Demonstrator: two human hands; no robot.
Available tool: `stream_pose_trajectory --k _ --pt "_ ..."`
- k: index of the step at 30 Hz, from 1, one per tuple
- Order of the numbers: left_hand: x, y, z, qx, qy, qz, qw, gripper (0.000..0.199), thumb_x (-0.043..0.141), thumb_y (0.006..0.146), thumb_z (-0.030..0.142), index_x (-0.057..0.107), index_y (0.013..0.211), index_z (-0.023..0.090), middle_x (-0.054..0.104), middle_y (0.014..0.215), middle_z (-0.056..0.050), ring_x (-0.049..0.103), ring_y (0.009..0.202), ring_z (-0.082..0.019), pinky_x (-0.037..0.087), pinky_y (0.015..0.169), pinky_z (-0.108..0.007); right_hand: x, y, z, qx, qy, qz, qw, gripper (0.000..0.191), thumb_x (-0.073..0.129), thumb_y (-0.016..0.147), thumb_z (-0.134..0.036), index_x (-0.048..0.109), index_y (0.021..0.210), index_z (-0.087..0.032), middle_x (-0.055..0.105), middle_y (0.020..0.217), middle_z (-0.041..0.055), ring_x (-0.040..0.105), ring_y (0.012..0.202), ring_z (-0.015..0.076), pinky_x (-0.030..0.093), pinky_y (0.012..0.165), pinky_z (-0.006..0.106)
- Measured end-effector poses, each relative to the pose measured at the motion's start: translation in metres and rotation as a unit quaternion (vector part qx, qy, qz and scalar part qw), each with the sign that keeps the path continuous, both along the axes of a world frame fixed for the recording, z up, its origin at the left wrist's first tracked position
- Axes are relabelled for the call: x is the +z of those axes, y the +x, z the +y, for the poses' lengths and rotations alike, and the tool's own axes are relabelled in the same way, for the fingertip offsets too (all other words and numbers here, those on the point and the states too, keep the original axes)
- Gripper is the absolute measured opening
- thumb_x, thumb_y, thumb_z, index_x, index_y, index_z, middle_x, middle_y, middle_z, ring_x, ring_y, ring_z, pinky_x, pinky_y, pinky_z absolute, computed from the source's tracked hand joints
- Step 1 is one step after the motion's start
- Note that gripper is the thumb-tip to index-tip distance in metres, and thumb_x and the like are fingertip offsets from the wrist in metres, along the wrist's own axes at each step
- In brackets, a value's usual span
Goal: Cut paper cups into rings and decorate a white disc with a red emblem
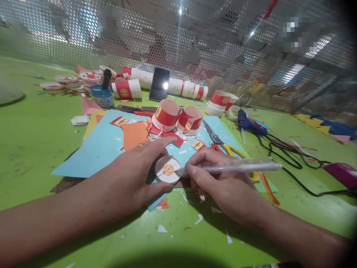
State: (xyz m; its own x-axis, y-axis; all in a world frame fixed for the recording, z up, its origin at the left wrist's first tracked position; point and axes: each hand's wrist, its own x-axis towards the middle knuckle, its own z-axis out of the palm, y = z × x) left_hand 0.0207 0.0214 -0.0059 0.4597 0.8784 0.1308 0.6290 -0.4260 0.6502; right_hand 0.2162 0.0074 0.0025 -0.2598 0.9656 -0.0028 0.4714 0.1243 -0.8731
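My left hand (pixel 134 169) curves its thumb and fingers around the edge of a round white disc (pixel 168 169), which looks like a paper cup base and bears an orange pattern and thin dark lines. In my right hand (pixel 223 182) is a clear-barrelled pen (pixel 242 165), its tip touching or just over the disc's right half. Beyond the hands, a cut red-and-white paper cup (pixel 166 114) and a second cut cup (pixel 195 118) stand on light blue paper (pixel 92 156). Yellow-handled scissors (pixel 216 137) lie past my right hand.
Behind are a phone (pixel 159 85), stacked paper cups (pixel 126 89) and a blue jar (pixel 102 96), before a perforated screen (pixel 173 41). To the right lies a blue glue gun (pixel 249 124) with a black cord. Paper scraps (pixel 162 228) litter the green table (pixel 106 238).
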Motion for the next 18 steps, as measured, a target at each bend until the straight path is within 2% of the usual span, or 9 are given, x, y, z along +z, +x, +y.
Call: stream_pose_trajectory --k 11,18 --pt "-0.001 -0.0012 -0.0002 -0.009 0.004 0.005 1.0 0.034 0.061 0.082 0.045 0.056 0.107 0.023 0.066 0.095 -0.005 0.062 0.081 -0.024 0.047 0.067 -0.036 -0.0008 0.0013 0.0003 0.001 0.008 0.001 1.0 0.013 0.056 0.086 -0.022 0.057 0.073 -0.02 0.058 0.058 -0.0048 0.051 0.049 0.0085 0.043 0.049 0.022" --pt "-0.0037 -0.0015 -0.0013 -0.01 0.011 0.013 1.0 0.026 0.059 0.084 0.036 0.055 0.106 0.023 0.066 0.096 -0.004 0.062 0.081 -0.022 0.047 0.065 -0.033 0.0064 0.0045 -0.0025 -0.047 0.049 0.031 0.997 0.013 0.057 0.086 -0.025 0.057 0.073 -0.022 0.057 0.054 -0.0062 0.053 0.047 0.0083 0.044 0.046 0.02"
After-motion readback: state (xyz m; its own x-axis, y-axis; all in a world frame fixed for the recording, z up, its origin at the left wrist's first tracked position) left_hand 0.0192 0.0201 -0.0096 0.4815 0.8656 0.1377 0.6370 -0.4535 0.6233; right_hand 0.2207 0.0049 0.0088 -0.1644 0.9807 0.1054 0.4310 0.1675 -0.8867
